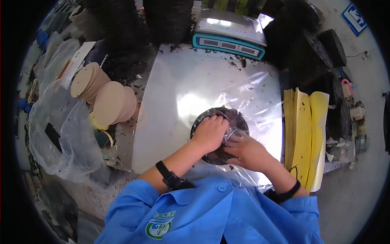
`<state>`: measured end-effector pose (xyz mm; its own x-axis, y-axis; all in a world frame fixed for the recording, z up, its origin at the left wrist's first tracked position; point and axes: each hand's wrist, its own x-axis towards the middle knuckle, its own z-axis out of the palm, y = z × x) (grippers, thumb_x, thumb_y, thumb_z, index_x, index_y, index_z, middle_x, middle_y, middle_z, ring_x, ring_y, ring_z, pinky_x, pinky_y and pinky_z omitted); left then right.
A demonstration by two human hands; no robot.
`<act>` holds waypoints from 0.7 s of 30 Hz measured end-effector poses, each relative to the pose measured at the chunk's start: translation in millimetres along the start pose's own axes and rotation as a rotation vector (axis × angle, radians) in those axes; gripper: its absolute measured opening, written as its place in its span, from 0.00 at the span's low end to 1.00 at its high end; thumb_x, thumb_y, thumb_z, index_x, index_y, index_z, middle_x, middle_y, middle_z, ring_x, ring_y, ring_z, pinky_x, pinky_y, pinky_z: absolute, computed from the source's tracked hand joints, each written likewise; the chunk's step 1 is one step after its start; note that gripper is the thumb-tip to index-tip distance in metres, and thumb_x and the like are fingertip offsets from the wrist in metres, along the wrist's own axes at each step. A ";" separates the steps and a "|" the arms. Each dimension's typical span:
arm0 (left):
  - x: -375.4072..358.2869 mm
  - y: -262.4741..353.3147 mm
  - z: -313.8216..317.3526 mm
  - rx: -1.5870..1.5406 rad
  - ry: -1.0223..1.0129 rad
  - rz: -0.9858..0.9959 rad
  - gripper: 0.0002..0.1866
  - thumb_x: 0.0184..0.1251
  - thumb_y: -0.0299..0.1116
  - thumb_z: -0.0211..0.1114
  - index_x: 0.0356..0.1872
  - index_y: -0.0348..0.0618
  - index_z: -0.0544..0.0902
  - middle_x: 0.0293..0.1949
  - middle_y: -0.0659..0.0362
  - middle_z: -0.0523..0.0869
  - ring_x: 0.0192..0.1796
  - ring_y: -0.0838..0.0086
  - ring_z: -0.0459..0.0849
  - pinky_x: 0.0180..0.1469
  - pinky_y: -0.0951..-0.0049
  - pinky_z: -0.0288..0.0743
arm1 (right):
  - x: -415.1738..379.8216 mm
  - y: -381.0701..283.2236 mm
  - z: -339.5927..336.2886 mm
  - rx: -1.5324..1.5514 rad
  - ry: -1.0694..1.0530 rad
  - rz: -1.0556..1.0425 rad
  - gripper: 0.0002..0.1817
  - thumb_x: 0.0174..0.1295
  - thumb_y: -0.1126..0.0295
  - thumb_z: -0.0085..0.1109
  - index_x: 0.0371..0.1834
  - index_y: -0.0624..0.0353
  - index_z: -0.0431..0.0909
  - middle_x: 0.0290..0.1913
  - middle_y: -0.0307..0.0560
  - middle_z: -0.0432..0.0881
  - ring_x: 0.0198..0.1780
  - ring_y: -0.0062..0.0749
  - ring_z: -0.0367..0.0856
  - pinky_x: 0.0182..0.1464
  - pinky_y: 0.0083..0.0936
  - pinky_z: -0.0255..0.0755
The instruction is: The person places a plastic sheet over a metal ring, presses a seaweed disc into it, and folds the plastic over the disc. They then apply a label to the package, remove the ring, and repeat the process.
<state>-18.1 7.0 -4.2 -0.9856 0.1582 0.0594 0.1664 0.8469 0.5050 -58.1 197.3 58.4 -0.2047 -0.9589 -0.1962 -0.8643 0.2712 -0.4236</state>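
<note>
On the pale, shiny work surface (162, 118) lies a round, dark thing (239, 118) with a black rim, close in front of me. Clear plastic film (264, 93) spreads over and around it, wrinkled and glossy. My left hand (211, 132) rests on its left half, fingers curled into a closed shape against the film. From the right comes my right hand (250, 152), its fingers apart and lying on the film at the right side. The fingertips of both hands nearly meet over the middle. What lies under my palms is hidden.
A scale with a teal front (227, 45) stands at the back. Round tan discs (109, 103) are stacked at left beside a clear plastic bag (69, 134). Yellow sheets (306, 138) stand at right. Dark blocks (310, 53) are piled at back right.
</note>
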 end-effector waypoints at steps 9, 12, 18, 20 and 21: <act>-3.9 13.1 -0.3 0.491 -0.124 0.121 0.23 0.51 0.41 0.66 0.49 0.42 0.79 0.48 0.56 0.78 0.53 0.65 0.75 0.51 0.61 0.68 | -116.9 19.4 20.8 1.523 0.782 0.609 0.35 0.60 0.75 0.64 0.72 0.66 0.63 0.33 0.40 0.79 0.28 0.22 0.77 0.30 0.19 0.75; -4.8 10.0 5.1 0.503 -0.115 0.123 0.26 0.51 0.43 0.67 0.51 0.42 0.78 0.50 0.56 0.78 0.54 0.65 0.75 0.52 0.61 0.68 | -142.0 34.4 44.2 1.301 1.231 0.781 0.22 0.66 0.76 0.57 0.64 0.66 0.73 0.30 0.38 0.77 0.26 0.21 0.72 0.29 0.22 0.72; -6.6 5.4 -15.8 0.282 -0.256 0.114 0.32 0.52 0.40 0.66 0.59 0.37 0.74 0.54 0.50 0.78 0.60 0.59 0.75 0.60 0.57 0.67 | -43.8 -46.2 45.1 -0.079 0.327 0.131 0.29 0.62 0.56 0.63 0.68 0.44 0.73 0.69 0.49 0.71 0.75 0.47 0.61 0.77 0.54 0.48; -12.0 -8.0 -42.3 -0.289 -0.305 0.091 0.38 0.48 0.32 0.66 0.66 0.34 0.68 0.64 0.43 0.74 0.68 0.51 0.69 0.74 0.52 0.57 | -29.6 -34.7 53.2 -0.054 0.331 0.140 0.29 0.61 0.54 0.63 0.67 0.46 0.74 0.68 0.51 0.72 0.74 0.45 0.62 0.77 0.52 0.48; -11.7 -1.6 -40.7 -0.280 -0.303 0.090 0.38 0.48 0.32 0.66 0.66 0.34 0.68 0.64 0.43 0.74 0.68 0.51 0.69 0.74 0.52 0.57 | -22.7 -31.2 55.7 -0.025 0.320 0.144 0.30 0.61 0.52 0.63 0.67 0.48 0.74 0.68 0.52 0.72 0.74 0.44 0.63 0.77 0.50 0.48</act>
<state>-8.1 -16.8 29.4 -0.9073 0.4028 -0.1207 0.1960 0.6591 0.7260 -0.9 215.2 26.8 -0.4557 -0.8894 0.0366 -0.8262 0.4072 -0.3894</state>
